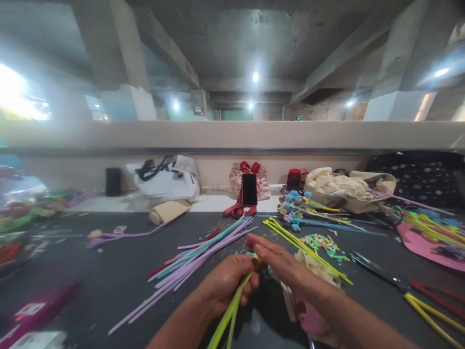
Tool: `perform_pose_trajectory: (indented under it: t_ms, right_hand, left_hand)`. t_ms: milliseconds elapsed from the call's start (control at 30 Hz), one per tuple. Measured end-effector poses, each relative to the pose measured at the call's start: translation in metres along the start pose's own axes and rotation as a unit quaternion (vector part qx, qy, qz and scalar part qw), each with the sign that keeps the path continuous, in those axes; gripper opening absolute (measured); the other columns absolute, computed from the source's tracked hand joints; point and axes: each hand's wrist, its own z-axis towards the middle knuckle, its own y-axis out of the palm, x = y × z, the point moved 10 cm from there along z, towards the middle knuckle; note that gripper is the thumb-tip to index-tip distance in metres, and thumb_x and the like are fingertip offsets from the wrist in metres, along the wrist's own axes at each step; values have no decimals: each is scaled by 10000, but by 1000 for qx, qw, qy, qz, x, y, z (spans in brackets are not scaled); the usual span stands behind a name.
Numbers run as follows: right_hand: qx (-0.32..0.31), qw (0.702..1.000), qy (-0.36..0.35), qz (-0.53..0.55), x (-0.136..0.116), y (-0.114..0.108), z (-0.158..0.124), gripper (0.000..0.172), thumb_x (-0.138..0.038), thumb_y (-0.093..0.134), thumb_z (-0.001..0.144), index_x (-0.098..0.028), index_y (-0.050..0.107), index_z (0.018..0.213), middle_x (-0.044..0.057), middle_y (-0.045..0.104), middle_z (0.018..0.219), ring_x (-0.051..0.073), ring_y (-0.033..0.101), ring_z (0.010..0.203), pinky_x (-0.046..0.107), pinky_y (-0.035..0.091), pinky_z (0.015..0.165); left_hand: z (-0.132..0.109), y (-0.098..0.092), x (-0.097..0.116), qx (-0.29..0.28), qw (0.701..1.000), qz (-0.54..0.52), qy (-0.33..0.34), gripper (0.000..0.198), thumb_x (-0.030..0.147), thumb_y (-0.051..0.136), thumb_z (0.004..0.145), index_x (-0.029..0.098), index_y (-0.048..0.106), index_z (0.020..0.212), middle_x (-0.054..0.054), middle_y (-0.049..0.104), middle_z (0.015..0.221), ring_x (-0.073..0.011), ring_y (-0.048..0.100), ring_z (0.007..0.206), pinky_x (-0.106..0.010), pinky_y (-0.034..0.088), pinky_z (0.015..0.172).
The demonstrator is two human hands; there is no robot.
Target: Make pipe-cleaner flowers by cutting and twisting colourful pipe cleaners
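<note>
A: What are you holding?
B: Slim, soft-looking yellow-green stems [225,317], front and centre above the table [119,269]. Your left hand [228,277] has its fingers curled closed around them; their lower ends are cut off by the bottom edge.
A: And your right hand [278,258]?
B: Its fingers lie nearly straight and together by the stems' upper ends. Its thumb is hidden, so I cannot tell whether you pinch anything there.
A: What lies around you?
B: Straight lilac stems [199,261] fan out leftward on the dark, matte surface. To your right are loose yellow stems [308,251], tiny cut bits [327,245], and metal-bladed scissors [397,281]. Something pink [310,320] shows beside your right forearm, partly covered, its shape unclear. Your far left is blurred.
</note>
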Motion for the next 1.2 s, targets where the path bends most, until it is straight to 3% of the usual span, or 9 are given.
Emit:
perform_pose_trajectory:
  t_ms: [100, 200, 333, 467, 633, 800, 900, 1033, 1200]
  right_hand:
    - [10, 1000, -5, -15, -6, -5, 0, 476, -446, 494, 795, -187, 491, 1194, 72, 496, 1258, 203, 423, 1150, 358, 281, 961]
    - [50, 998, -2, -22, -15, -20, 0, 474, -450, 439, 817, -169, 459, 1198, 96, 478, 1260, 202, 436, 1124, 351, 338, 893]
    - [36, 998, 23, -37, -18, -21, -2, 383, -437, 418, 818, -140, 553, 1019, 98, 614, 988, 174, 568, 835, 290, 415, 656]
    - [-62, 994, 61, -72, -8, 6, -8, 260, -372, 504, 763, -148, 618, 830, 29, 636, 736, 118, 546, 560, 227, 364, 478]
    - [-145, 977, 58, -144, 0, 33, -19, 176, -210, 565, 686, -165, 663, 824, 11, 627, 712, 137, 549, 588, 244, 400, 531]
    - [-223, 957, 8, -184, -8, 67, -29, 549, -127, 658, 564, -248, 578, 1093, 8, 573, 961, 146, 551, 708, 255, 422, 632]
    - [-299, 949, 76, -63, -1, 97, -37, 498, -168, 656, 595, -272, 576, 1075, -30, 578, 846, 86, 520, 588, 188, 408, 508]
    - [-268, 949, 166, 11, 12, 109, -37, 129, -221, 592, 654, -173, 661, 752, -43, 576, 556, 67, 517, 479, 138, 347, 405]
    - [-196, 967, 163, -16, 12, 86, -36, 75, -211, 598, 654, -159, 652, 657, -42, 596, 536, 46, 509, 422, 131, 337, 386]
  left_hand:
    - [1, -3, 2, 9, 1000, -19, 8, 175, 264, 541, 746, 101, 587, 703, 30, 512, 438, -40, 384, 279, -125, 323, 256]
    - [4, -14, 8, 38, 997, -60, 23, 122, 210, 516, 757, 103, 572, 744, 21, 533, 467, -53, 446, 316, -125, 355, 285]
    - [4, -36, 24, 78, 985, -142, 63, 73, 154, 442, 791, 137, 505, 757, 48, 497, 479, -22, 420, 319, -80, 301, 297]
    - [-3, -49, 38, 67, 971, -214, 85, 117, 127, 368, 826, 149, 460, 758, 91, 381, 462, 10, 267, 269, -57, 162, 260]
    - [-12, -49, 51, 29, 960, -262, 92, 165, 122, 334, 847, 132, 467, 749, 88, 338, 484, 8, 264, 285, -54, 163, 253]
    - [-15, -45, 55, 1, 954, -282, 100, 189, 140, 321, 860, 120, 480, 760, 86, 322, 482, 3, 267, 291, -55, 170, 250]
    - [-16, -44, 58, -9, 951, -290, 111, 182, 142, 328, 857, 123, 483, 762, 84, 322, 486, 1, 262, 295, -57, 172, 250]
    - [-18, -47, 62, -10, 947, -296, 125, 158, 138, 348, 849, 124, 490, 781, 82, 329, 492, 0, 258, 296, -58, 173, 248]
    - [-19, -60, 69, 5, 941, -303, 152, 172, 129, 345, 853, 120, 496, 771, 85, 331, 483, 1, 266, 294, -62, 176, 242]
